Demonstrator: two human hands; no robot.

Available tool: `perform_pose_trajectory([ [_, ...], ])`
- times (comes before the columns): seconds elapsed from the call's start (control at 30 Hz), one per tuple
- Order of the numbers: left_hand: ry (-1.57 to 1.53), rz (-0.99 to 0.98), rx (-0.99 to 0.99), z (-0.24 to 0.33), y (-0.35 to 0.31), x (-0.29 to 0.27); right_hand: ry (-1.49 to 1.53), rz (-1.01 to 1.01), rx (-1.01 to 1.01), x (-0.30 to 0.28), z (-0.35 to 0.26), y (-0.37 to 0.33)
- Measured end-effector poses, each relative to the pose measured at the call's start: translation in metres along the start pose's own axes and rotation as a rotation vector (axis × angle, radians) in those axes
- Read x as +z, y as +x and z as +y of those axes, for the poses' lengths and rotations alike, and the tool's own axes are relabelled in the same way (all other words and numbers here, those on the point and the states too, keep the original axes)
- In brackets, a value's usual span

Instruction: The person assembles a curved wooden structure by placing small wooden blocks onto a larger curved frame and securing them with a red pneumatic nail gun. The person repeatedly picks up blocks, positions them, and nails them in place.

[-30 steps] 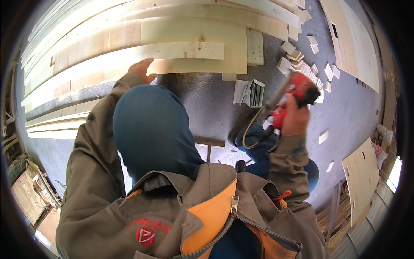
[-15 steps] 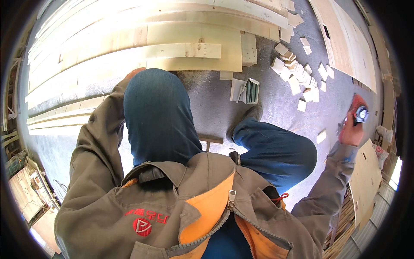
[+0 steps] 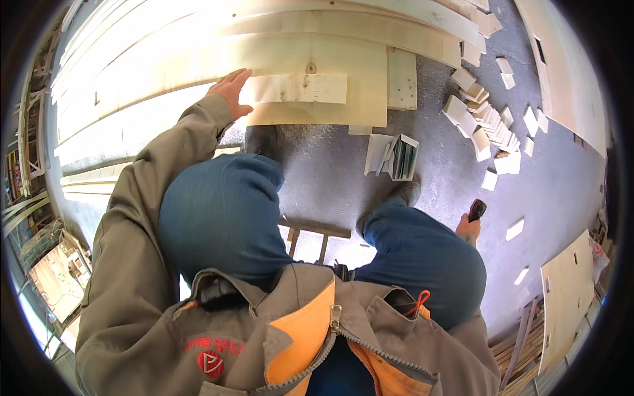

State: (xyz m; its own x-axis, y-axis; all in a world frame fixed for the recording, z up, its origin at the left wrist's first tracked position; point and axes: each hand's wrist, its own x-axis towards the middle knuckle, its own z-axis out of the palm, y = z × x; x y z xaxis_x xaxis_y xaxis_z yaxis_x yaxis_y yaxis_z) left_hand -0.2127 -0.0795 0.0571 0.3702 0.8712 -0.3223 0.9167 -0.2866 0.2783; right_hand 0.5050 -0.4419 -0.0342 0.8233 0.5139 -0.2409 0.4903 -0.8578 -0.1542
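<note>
My left hand [image 3: 231, 91] is open, its fingers spread at the left end of a short pale wooden strip [image 3: 327, 90]. That strip lies flat on a wider plywood panel [image 3: 366, 105], near the panel's close edge. Low on the right, beside my bent right knee, my right hand [image 3: 467, 229] is closed around a dark handheld tool with red parts [image 3: 477, 210]. Only the tool's end shows, so its exact kind is unclear. My knee hides part of that hand and the forearm.
An opened box with dark green strips [image 3: 403, 158] stands on the floor near my right foot. Small wood blocks [image 3: 498, 129] lie scattered at the right. Long boards [image 3: 290, 33] stretch across the far side. A low wooden stool [image 3: 323, 229] sits beneath me. Plywood [image 3: 568, 290] leans at the right.
My left hand has come out from behind my knee onto the wood. My right hand has swung inward and down with the tool. My left knee has shifted left and nearer.
</note>
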Motion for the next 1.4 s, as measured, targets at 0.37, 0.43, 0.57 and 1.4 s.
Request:
perform_pose_trajectory([
  [0.37,0.138,-0.125,0.037,0.027,0.046,0.013,0.062,-0.029,-0.004,0.05,-0.023,0.002],
  [0.43,0.16,-0.123,0.047,0.028,0.047,0.013,0.058,-0.042,-0.014,0.056,-0.022,-0.002],
  [0.57,0.16,-0.091,0.037,0.031,0.043,0.006,0.064,-0.058,-0.003,0.067,-0.02,-0.004],
  [1.4,0.068,0.216,0.237,0.035,-0.021,-0.031,-0.082,-0.265,-0.003,0.061,0.004,0.011],
])
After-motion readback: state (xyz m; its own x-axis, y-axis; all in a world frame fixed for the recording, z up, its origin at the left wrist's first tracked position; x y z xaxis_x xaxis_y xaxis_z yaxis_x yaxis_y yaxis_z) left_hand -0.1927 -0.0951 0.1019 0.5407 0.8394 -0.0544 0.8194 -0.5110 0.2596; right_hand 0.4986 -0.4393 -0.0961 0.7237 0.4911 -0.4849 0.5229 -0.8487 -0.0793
